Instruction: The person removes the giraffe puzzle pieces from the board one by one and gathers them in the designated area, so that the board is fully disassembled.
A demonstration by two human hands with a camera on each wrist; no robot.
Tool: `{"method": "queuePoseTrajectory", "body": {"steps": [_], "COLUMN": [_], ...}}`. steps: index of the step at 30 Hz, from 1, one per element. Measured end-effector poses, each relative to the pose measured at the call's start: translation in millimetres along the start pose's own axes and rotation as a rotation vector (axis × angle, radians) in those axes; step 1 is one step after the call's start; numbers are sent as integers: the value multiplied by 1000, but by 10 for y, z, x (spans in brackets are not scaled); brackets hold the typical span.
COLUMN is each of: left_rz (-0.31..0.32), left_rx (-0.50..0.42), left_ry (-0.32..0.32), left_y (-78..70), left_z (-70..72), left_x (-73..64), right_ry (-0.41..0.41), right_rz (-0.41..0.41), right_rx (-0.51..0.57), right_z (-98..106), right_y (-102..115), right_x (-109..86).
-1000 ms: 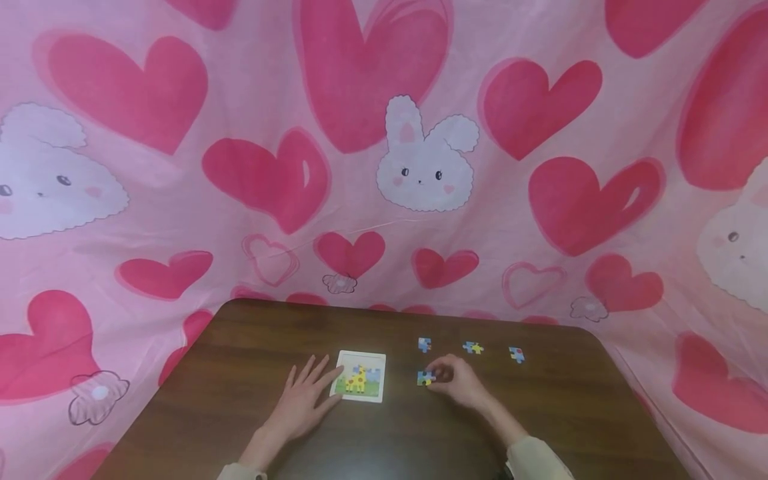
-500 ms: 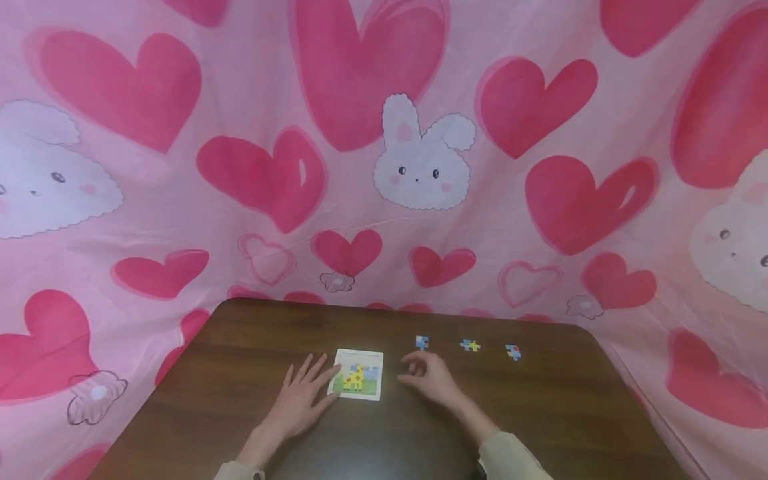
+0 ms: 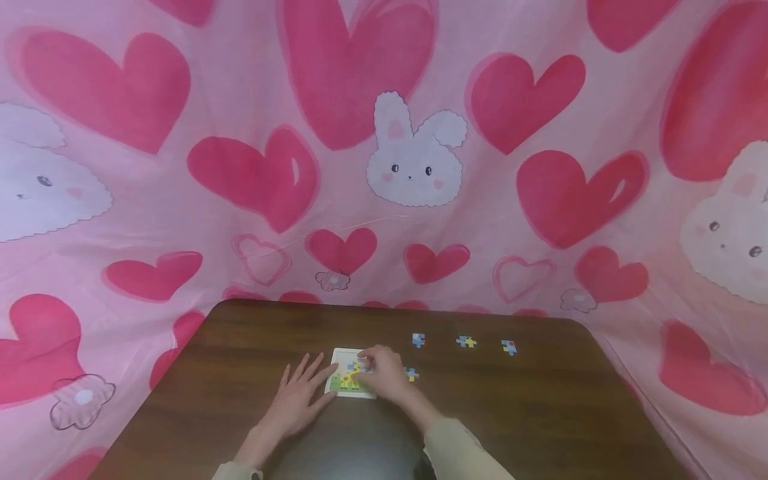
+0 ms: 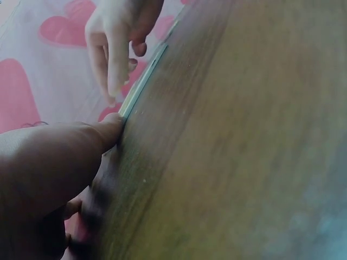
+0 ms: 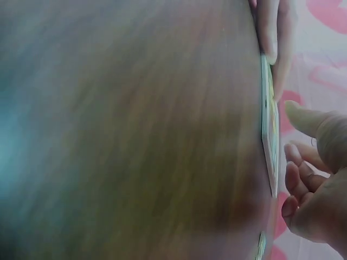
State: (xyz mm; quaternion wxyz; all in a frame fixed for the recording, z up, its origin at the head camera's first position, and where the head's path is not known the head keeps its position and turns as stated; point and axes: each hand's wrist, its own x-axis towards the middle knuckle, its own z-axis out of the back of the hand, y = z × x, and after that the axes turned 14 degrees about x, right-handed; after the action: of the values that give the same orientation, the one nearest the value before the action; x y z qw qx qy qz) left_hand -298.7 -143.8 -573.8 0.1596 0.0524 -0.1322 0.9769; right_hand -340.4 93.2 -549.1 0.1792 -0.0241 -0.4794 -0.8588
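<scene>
A square white-rimmed puzzle tray [image 3: 345, 351] lies on the table with a giraffe picture [image 3: 347, 381] in it. The tray's upper part looks pale, without picture. My left hand [image 3: 297, 397] rests at its left side, fingers spread, with the thumb [image 4: 111, 129] against its edge. Over the tray's right half is my right hand [image 3: 387, 377], which hides that part. Its thumb [image 5: 303, 116] and fingers stand apart, and I see no piece between them. A blue and yellow puzzle piece [image 3: 411, 375] lies just right of this hand, partly covered.
Three loose puzzle pieces lie in a row farther back: a blue one [image 3: 418, 340], a blue-yellow one [image 3: 466, 341] and one with a red spot [image 3: 509, 347]. Behind the brown table [image 3: 270, 340] hangs a pink heart-patterned cloth [image 3: 336, 187].
My right hand has left the puzzle piece on the table, which it was touching, and moved left over the tray. My left hand has kept its place by the tray. The head view has shifted slightly.
</scene>
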Motion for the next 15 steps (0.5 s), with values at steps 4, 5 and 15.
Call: {"method": "queuePoseTrajectory", "body": {"steps": [4,5,15], "left_rz": [-20,-22,2], "left_rx": [-5,-5,12], "left_ry": [-34,-40,-7], "left_y": [-2,-4,4], "left_z": [-10,-9,-35], "left_x": [10,14,9], "right_ry": [30,30,-11], "right_rz": [-3,2,-16], "right_rx": [-94,-110,-114], "right_z": [-53,-61,-173], "right_y": [37,39,-20], "right_x": [34,40,58]}}
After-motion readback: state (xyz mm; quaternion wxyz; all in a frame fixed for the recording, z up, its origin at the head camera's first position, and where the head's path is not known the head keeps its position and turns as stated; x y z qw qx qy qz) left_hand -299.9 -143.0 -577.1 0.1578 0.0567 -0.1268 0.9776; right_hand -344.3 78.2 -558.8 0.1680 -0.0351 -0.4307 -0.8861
